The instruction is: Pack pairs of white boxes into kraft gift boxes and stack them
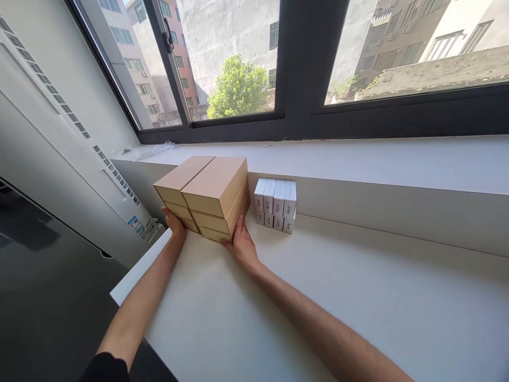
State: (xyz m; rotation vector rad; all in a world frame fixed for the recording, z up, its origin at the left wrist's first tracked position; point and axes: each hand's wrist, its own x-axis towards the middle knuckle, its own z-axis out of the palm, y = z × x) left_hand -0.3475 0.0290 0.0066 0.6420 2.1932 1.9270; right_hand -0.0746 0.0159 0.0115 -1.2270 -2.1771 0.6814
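Observation:
Several plain brown cardboard boxes [214, 178] stand in two side-by-side stacks at the far left of the white table. My left hand [175, 222] presses against the lower left side of the stacks, its fingertips partly hidden behind them. On the opposite side, my right hand [243, 246] grips the lower right corner, fingers up along the side and thumb at the front bottom edge. The stacks are held between both hands. Just right of them, several small white boxes [279, 197] with dark print stand in two layers, touched by neither hand.
The white table [318, 297] runs along a low wall under a windowsill [358, 162]. Clear plastic wrap [153, 150] lies on the sill's left end. A white air conditioner [71, 138] stands close to the table's left edge. A dark-framed window [302, 69] is behind.

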